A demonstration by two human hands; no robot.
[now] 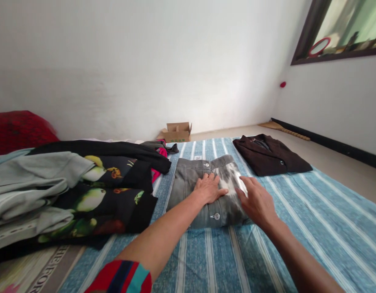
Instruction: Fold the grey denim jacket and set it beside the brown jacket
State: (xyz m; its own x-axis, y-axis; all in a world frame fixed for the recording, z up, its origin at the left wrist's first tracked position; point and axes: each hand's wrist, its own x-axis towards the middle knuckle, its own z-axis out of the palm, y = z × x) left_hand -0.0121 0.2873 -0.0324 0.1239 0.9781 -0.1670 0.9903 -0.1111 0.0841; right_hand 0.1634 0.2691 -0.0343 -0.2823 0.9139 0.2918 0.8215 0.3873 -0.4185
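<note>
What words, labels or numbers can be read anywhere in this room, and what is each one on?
"THE FOR": large letters on the mat at lower left, cut off by the picture's edge.
Small white tag above the folded grey garment: too small to read.
Green print on the cardboard box: too blurred to read.

The folded grey garment [184, 187] is a washed, slightly rough denim-like cloth, its button [215, 216] smooth and shiny (metal, by the look of it). The striped blue bedsheet [313, 228] is matt woven cloth, and the box [176, 133] is plain brown cardboard.
</note>
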